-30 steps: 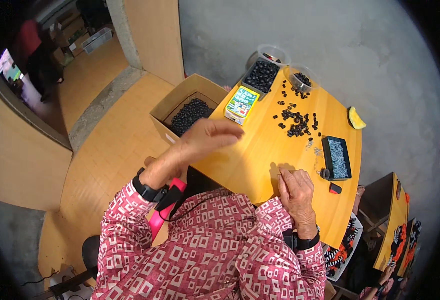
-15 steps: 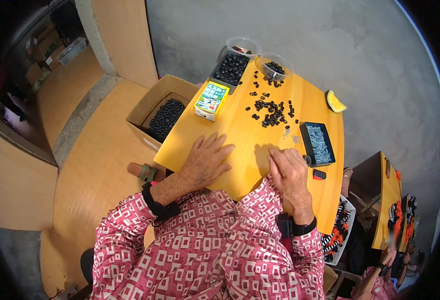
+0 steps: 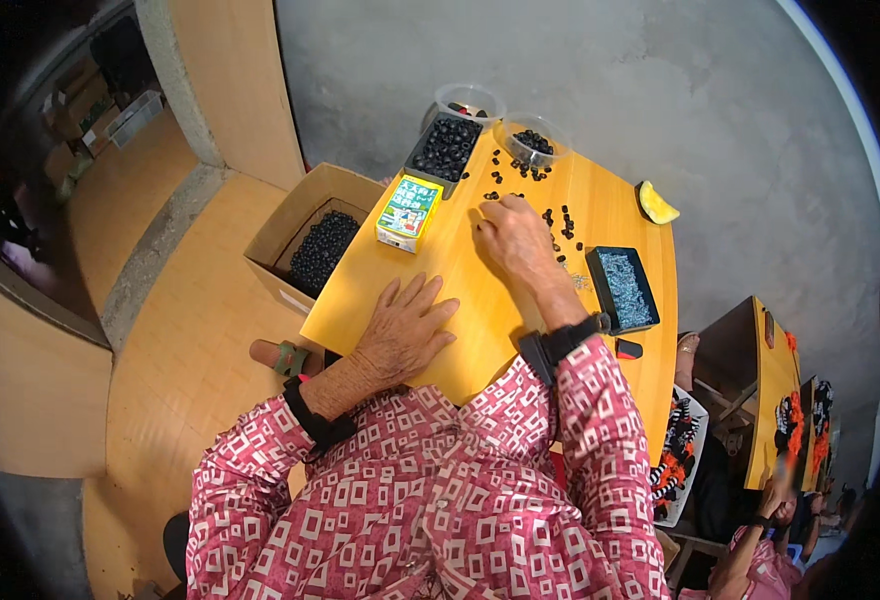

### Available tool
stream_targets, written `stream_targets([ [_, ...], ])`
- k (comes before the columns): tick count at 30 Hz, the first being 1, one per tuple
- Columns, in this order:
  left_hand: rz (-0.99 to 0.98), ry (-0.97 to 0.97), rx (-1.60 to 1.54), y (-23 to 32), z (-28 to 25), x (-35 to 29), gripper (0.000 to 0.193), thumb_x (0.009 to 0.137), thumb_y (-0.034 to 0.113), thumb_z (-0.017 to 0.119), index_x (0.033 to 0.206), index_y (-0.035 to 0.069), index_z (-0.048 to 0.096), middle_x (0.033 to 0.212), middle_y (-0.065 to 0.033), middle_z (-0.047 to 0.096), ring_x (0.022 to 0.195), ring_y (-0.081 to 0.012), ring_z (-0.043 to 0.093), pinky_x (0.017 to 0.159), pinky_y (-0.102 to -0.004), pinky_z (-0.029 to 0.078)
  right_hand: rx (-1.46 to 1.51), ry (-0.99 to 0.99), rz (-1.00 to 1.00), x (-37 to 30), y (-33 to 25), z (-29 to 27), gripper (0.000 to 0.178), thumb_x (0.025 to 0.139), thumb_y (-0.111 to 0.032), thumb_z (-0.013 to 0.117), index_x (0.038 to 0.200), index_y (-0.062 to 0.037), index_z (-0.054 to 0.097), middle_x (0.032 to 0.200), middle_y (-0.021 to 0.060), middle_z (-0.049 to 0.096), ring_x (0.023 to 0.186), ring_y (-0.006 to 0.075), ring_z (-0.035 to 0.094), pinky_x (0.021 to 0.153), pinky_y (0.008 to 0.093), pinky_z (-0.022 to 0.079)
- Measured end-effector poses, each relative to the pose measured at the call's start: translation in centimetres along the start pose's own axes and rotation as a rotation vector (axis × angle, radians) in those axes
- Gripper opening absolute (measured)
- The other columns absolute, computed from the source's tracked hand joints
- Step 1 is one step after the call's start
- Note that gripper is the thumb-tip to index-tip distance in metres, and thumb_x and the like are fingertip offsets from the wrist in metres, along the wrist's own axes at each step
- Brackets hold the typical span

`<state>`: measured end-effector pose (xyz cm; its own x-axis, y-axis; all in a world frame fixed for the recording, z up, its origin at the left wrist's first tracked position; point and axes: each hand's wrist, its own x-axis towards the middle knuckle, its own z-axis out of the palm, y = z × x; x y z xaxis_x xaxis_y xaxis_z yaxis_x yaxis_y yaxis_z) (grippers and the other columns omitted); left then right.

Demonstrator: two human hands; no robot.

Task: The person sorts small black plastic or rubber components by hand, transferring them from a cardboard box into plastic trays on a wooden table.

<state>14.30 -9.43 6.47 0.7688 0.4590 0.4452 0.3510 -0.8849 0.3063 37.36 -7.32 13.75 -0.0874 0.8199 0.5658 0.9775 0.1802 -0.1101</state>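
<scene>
My left hand (image 3: 405, 325) lies flat on the yellow table (image 3: 470, 335) near its front left edge, fingers stretched out, holding nothing. Over the middle of the table, my right hand (image 3: 522, 240) bends its fingers down, close together, among small black cylindrical pieces (image 3: 566, 226). Whatever its fingertips hold, if anything, is hidden beneath the hand. To the right of that hand is a black tray (image 3: 596, 268) of small silvery-blue screw-like pieces (image 3: 623, 286). A few loose slim metal pieces (image 3: 581, 281) lie beside this tray.
At the far left stand a dark tray (image 3: 444, 180) of black pieces, a yellow-green carton (image 3: 407, 213) and clear bowls. A cardboard box (image 3: 282, 272) sits left of the table. A melon slice (image 3: 657, 203) lies by the right edge. A white crate (image 3: 701, 425) stands lower right, near a co-worker's hand (image 3: 777, 497).
My right hand has moved forward and left, from the front of the table to the scattered black pieces. My left hand has stayed flat on the table. The view has shifted slightly.
</scene>
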Motion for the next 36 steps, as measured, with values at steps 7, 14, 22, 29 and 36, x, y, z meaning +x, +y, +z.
stream_targets([
  [7,-0.006,-0.011,0.016,0.2,-0.2,0.1,0.048,0.091,0.030,0.062,0.134,0.011,0.052,0.144,-0.0216,0.044,0.134,-0.0422,0.040,0.110,-0.0570,0.029,-0.191,-0.117,-0.011,0.6,1.4,3.9,0.009,0.079,-0.005,0.062,0.080,-0.0017,0.070,0.086,0.0150,0.066,0.088,0.0317,0.066,0.079,0.0404,0.054],
  [14,0.002,0.008,0.016,0.2,-0.5,0.4,0.046,0.089,0.027,0.065,0.129,0.008,0.053,0.138,-0.0236,0.048,0.130,-0.0432,0.043,0.109,-0.0563,0.030,-0.077,0.015,-0.007,-0.2,0.8,2.5,0.010,0.079,-0.005,0.061,0.083,0.0003,0.068,0.085,0.0165,0.064,0.086,0.0336,0.064,0.076,0.0417,0.053],
  [22,-0.481,0.164,-0.941,1.0,-1.6,0.9,0.038,0.094,0.011,0.062,0.129,-0.001,0.056,0.116,-0.0152,0.067,0.109,-0.0236,0.064,0.096,-0.0328,0.050,0.486,0.107,0.028,-4.4,-5.6,-1.4,0.009,0.080,-0.004,0.064,0.088,-0.0019,0.067,0.085,0.0139,0.062,0.083,0.0332,0.062,0.073,0.0413,0.053],
  [29,-0.687,0.320,-1.445,2.0,-1.9,1.5,0.036,0.098,0.012,0.059,0.132,-0.003,0.054,0.111,-0.0094,0.067,0.103,-0.0145,0.065,0.093,-0.0261,0.051,0.553,0.163,-0.054,-5.8,-6.9,-0.6,0.015,0.077,-0.001,0.068,0.092,-0.0028,0.067,0.087,0.0119,0.063,0.084,0.0321,0.063,0.071,0.0399,0.054],
  [36,-0.718,0.333,-1.598,1.7,-1.3,0.8,0.040,0.099,0.017,0.059,0.133,0.000,0.051,0.111,-0.0080,0.066,0.100,-0.0143,0.065,0.091,-0.0271,0.052,0.546,0.149,-0.094,-6.4,-6.9,-0.1,0.017,0.077,-0.003,0.071,0.093,-0.0036,0.066,0.088,0.0116,0.064,0.084,0.0312,0.064,0.071,0.0392,0.055],
])
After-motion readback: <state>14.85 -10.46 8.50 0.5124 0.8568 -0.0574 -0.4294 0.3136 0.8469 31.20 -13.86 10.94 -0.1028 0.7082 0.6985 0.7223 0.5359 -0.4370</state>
